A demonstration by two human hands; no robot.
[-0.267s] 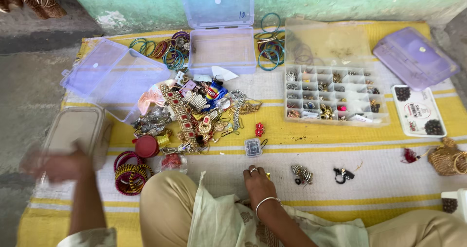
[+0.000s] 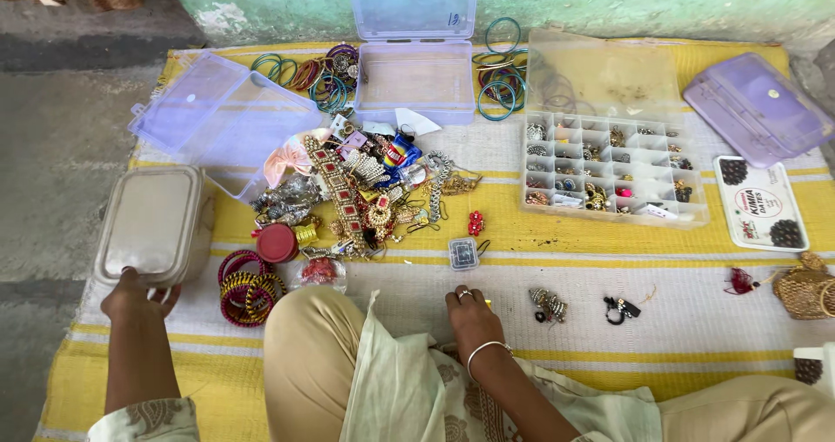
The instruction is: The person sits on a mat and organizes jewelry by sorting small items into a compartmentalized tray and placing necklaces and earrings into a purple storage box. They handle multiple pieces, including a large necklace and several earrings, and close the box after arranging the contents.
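The left hand (image 2: 137,296) grips the near edge of a closed beige plastic box (image 2: 155,224), fingers curled over its rim, at the left border of the striped yellow-and-white mat (image 2: 557,251). The right hand (image 2: 472,313), wearing a ring and a silver bangle at the wrist, rests palm-down on the mat with its fingers bent toward the cloth; whether they pinch something small is too hidden to tell.

Taking the right hand as the landmark: just beyond it lies a tiny clear case (image 2: 463,253), and a little farther a small red ornament (image 2: 476,224). To its right, near at hand, sit a cluster of silver earrings (image 2: 548,304) and then a dark pair of earrings (image 2: 621,309). To its left, past the person's knee, a stack of red and gold bangles (image 2: 246,287) lies just beside the beige box. Beyond and left of the hand spreads a heap of mixed jewellery (image 2: 365,194). Farther out stand an open clear box (image 2: 416,81) with its lid up, and to the far right a compartmented organiser (image 2: 609,168) filled with small pieces. Loose green and blue bangles (image 2: 500,72) lie between those two containers. A closed lilac box (image 2: 757,107) sits at the far right corner.
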